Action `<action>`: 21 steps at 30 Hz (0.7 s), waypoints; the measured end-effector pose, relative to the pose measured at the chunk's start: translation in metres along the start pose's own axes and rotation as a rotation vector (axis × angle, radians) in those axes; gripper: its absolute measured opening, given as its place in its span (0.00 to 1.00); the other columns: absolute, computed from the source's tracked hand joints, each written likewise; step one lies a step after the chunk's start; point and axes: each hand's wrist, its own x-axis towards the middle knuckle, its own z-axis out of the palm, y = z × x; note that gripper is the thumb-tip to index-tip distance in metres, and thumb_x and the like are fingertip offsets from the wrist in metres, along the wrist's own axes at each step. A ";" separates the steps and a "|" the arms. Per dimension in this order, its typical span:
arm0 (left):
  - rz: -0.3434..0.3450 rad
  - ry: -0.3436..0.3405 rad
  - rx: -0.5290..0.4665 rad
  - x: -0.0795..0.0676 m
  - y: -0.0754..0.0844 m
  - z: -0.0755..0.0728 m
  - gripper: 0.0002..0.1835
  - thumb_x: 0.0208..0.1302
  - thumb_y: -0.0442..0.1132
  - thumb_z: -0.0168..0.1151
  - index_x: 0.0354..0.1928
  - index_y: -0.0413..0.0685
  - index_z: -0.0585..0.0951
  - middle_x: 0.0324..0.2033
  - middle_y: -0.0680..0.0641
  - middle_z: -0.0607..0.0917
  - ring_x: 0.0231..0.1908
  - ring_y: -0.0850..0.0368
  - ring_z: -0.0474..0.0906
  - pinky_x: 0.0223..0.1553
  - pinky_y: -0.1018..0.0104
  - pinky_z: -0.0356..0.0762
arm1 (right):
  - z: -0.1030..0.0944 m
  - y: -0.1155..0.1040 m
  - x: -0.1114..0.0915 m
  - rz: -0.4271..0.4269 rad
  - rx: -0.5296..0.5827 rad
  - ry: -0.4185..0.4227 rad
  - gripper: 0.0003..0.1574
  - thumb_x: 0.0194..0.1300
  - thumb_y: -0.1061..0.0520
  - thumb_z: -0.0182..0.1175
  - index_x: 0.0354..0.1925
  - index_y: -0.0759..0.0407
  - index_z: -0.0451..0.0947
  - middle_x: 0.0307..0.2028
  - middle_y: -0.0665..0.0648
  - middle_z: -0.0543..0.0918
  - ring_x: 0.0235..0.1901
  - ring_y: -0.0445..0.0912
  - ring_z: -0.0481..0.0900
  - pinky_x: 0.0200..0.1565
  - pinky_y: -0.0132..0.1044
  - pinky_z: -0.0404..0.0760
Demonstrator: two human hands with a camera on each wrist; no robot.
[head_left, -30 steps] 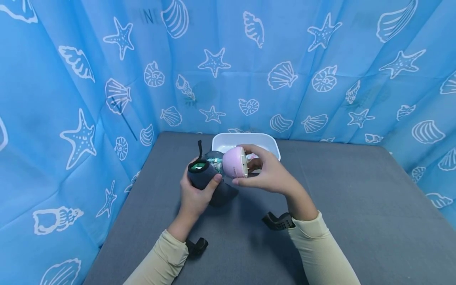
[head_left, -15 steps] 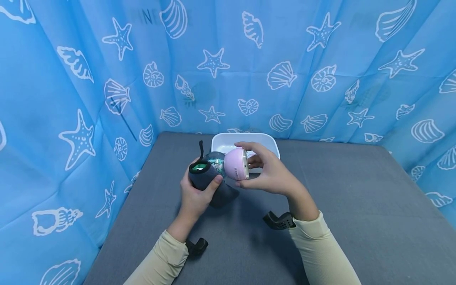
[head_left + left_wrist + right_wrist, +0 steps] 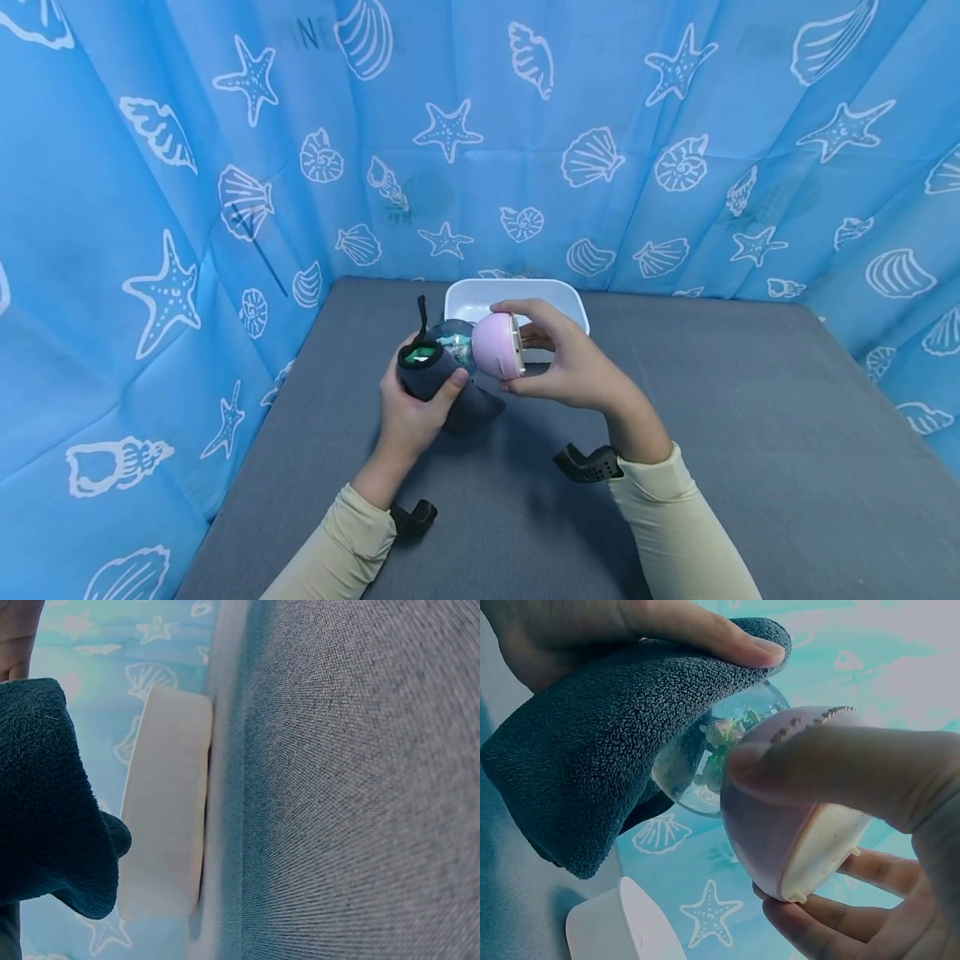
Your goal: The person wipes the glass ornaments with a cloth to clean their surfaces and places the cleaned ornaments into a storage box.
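Note:
A snow globe with a pink base [image 3: 495, 346] is held sideways above the table, its clear dome [image 3: 694, 780] pointing left. My right hand [image 3: 577, 367] grips the base, thumb on one side and fingers on the other. Greenery and pale flower shapes show inside the dome in the right wrist view. My left hand [image 3: 408, 417] holds a dark grey-blue towel [image 3: 472, 408] with black trim and a hanging loop, thumb on top. The towel [image 3: 615, 727] lies against the dome and hides part of it. In the left wrist view the towel [image 3: 45, 795] hangs down.
Behind the hands a white plastic tub [image 3: 517, 284] stands on the grey cloth-covered table [image 3: 750, 433], near its back edge. A blue curtain [image 3: 480, 192] with shells and starfish encloses the back and sides. Black wrist camera mounts [image 3: 588, 465] stick out below the wrists.
The pink base has turned slightly in my right hand and shifted a touch to the right. My left hand and the towel have barely moved.

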 end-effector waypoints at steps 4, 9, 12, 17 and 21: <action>0.002 -0.001 0.010 0.000 0.000 0.000 0.36 0.64 0.51 0.78 0.71 0.51 0.76 0.59 0.44 0.86 0.58 0.54 0.83 0.61 0.66 0.80 | 0.000 0.000 0.000 -0.018 -0.012 0.002 0.56 0.49 0.67 0.84 0.73 0.51 0.71 0.70 0.53 0.75 0.62 0.52 0.80 0.63 0.54 0.83; -0.006 -0.003 0.018 -0.002 -0.001 0.001 0.36 0.64 0.52 0.77 0.71 0.51 0.76 0.60 0.44 0.86 0.58 0.53 0.83 0.60 0.67 0.81 | 0.000 -0.003 0.000 -0.023 -0.007 -0.003 0.56 0.49 0.70 0.82 0.73 0.53 0.71 0.71 0.54 0.74 0.67 0.52 0.76 0.65 0.54 0.81; -0.023 -0.006 0.015 -0.002 -0.001 0.001 0.36 0.65 0.51 0.77 0.72 0.51 0.75 0.61 0.44 0.85 0.58 0.53 0.83 0.60 0.67 0.80 | 0.001 -0.005 0.001 -0.023 0.000 -0.004 0.55 0.49 0.72 0.81 0.73 0.54 0.71 0.71 0.54 0.74 0.67 0.52 0.76 0.65 0.54 0.81; -0.062 0.004 0.020 -0.003 0.000 0.001 0.40 0.66 0.60 0.74 0.73 0.48 0.74 0.62 0.44 0.84 0.58 0.54 0.82 0.59 0.69 0.80 | 0.002 -0.005 0.000 -0.008 -0.022 0.017 0.56 0.46 0.71 0.83 0.71 0.54 0.72 0.68 0.54 0.76 0.61 0.54 0.80 0.60 0.55 0.85; -0.069 0.017 0.029 -0.003 0.000 0.001 0.44 0.64 0.66 0.72 0.73 0.48 0.74 0.61 0.43 0.85 0.57 0.54 0.83 0.57 0.69 0.80 | 0.003 -0.005 -0.001 0.006 -0.046 0.041 0.56 0.43 0.66 0.86 0.70 0.53 0.74 0.65 0.54 0.78 0.54 0.54 0.86 0.54 0.53 0.88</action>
